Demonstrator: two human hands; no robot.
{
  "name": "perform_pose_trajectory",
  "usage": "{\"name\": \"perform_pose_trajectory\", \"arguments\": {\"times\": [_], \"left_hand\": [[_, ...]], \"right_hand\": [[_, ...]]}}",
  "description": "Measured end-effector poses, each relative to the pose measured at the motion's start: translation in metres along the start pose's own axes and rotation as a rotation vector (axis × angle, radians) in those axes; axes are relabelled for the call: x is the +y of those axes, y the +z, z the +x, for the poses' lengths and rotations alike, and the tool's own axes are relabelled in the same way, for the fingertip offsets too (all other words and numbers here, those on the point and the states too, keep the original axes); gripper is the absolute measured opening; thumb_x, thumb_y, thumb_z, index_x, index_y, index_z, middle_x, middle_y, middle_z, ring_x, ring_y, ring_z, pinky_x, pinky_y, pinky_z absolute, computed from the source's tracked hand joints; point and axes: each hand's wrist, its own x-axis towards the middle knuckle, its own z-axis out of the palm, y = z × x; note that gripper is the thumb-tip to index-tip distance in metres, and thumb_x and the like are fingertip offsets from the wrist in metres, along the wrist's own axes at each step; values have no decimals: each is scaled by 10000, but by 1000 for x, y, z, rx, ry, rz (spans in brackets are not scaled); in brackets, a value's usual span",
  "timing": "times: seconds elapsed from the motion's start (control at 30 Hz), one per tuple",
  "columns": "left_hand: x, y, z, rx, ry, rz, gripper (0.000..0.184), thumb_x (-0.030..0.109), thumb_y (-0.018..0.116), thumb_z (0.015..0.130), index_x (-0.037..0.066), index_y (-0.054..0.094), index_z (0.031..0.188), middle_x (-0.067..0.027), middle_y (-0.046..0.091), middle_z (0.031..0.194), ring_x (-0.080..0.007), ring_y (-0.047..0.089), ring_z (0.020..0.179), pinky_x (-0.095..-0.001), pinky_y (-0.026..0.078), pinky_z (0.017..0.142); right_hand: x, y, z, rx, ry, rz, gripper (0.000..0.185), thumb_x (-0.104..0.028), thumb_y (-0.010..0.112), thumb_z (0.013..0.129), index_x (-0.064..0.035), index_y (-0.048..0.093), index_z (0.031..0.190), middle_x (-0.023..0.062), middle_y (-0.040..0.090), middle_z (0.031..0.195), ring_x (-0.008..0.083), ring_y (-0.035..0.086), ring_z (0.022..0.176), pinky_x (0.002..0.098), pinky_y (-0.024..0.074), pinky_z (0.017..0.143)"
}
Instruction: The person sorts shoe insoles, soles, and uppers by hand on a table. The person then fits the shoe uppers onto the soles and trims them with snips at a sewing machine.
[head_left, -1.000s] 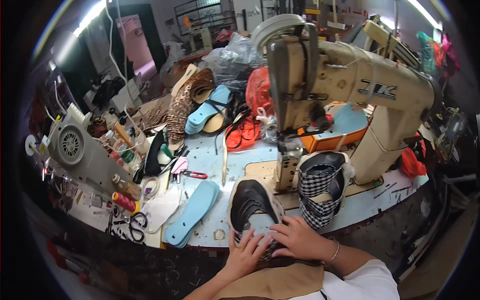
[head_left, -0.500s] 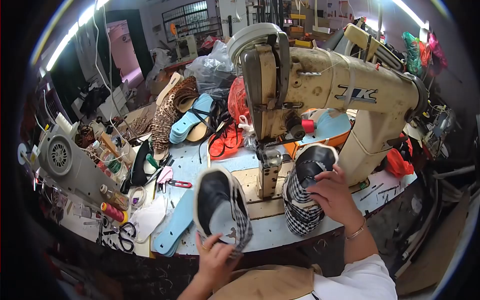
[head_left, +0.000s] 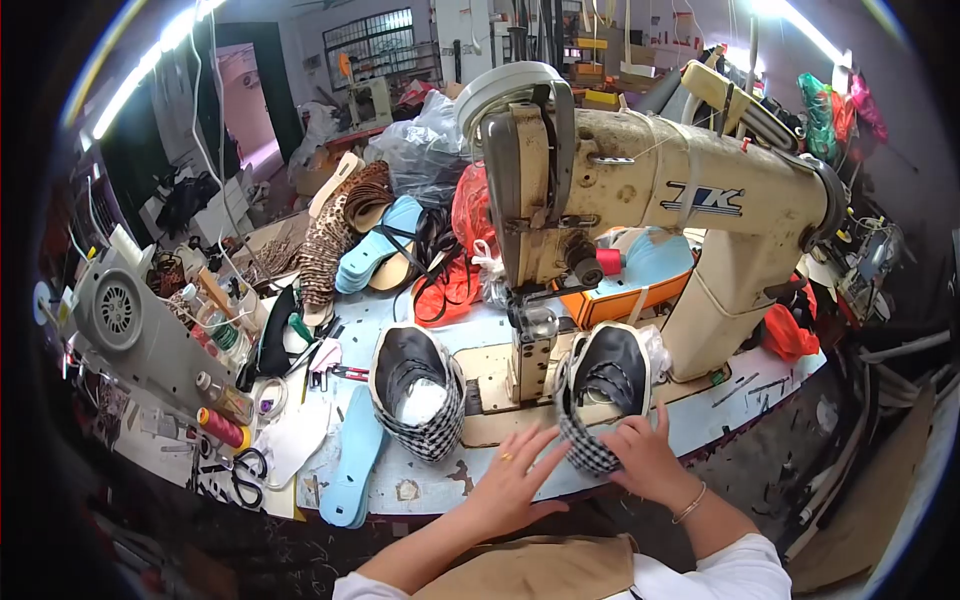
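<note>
A nested stack of black-and-white houndstooth shoe uppers (head_left: pixel 434 430) with black lining stands on the blue tabletop, left of the sewing machine's post. A second houndstooth stack (head_left: pixel 610 362) sits right of the post. My right hand (head_left: pixel 645 455) is at the near right edge of this second stack, its fingers curled; what they grip, if anything, is too small to tell. With fingers spread and nothing held, my left hand (head_left: pixel 515 478) is between the stacks, its fingertips close to the right one.
The cream sewing machine (head_left: pixel 640 170) towers behind the stacks. Blue insoles (head_left: pixel 352 462), scissors (head_left: pixel 248 478) and a red thread spool (head_left: pixel 222 428) lie at the left. An orange box (head_left: pixel 640 298) stands behind the post, and red bags (head_left: pixel 790 332) are at the right.
The left stack is now down on the table, and my left hand has let go of it and moved right. My right hand has moved lower and nearer on the right stack.
</note>
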Motion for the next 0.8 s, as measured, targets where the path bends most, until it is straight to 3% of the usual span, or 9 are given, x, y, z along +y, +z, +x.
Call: {"name": "perform_pose_trajectory", "arguments": {"times": [0.13,0.2,0.27,0.3,0.37,0.5,0.57,0.73,0.8], "left_hand": [[15,-10,35,-151,174,228,777,469,691,704,74,416,1314,-155,373,1359,-337,204,1351,-546,249,1039],[22,-15,45,-165,254,268,642,487,670,709,42,554,1158,-156,545,1180,-312,399,1247,-502,290,1035],[39,-22,60,-766,171,119,468,442,685,705,33,629,926,-118,642,889,-288,599,960,-443,392,955],[41,-18,61,-765,172,123,468,442,685,705,33,629,926,-118,642,889,-288,599,960,-443,392,955],[44,-5,54,-696,169,64,368,400,690,704,51,625,802,-84,629,733,-278,621,682,-389,472,801],[29,24,54,-512,310,153,287,335,674,708,81,622,831,-89,616,723,-257,619,670,-374,480,663],[26,27,57,-211,322,262,216,245,660,698,109,623,861,-70,617,782,-227,618,656,-343,465,589],[12,37,88,192,267,153,331,116,659,672,151,639,1000,-55,582,947,-218,606,678,-321,469,580],[20,34,98,472,150,-163,430,42,656,648,137,635,1067,-82,569,966,-240,604,764,-337,497,642]], "right_hand": [[-12,-35,-4,37,-335,-97,332,-230,694,645,-161,569,946,-7,514,780,185,530,883,516,238,1031],[-27,-65,-9,131,-437,-186,189,-218,628,700,-146,554,858,-14,501,719,164,535,788,402,365,934],[-34,-81,-16,-41,-503,-199,117,-171,538,745,-117,528,849,-8,490,728,159,525,764,348,413,770],[-33,-80,-17,-37,-503,-201,117,-171,538,745,-117,528,849,-8,490,728,159,525,764,348,413,770],[-26,-73,-26,-168,-528,-176,105,-181,529,749,-117,518,833,-1,510,734,163,537,730,324,391,614],[-16,-57,-27,-224,-361,-59,157,-181,591,720,-105,512,832,30,534,746,202,553,735,341,418,594],[-12,-51,-25,12,31,-22,257,-164,663,673,-77,522,870,63,565,780,244,565,747,362,441,609],[-12,-24,-12,213,250,156,354,-78,664,650,-20,573,987,132,614,923,305,594,811,402,486,713],[-9,-20,-2,788,201,80,388,33,575,673,7,591,1059,174,617,1011,327,599,900,384,483,823]]}}
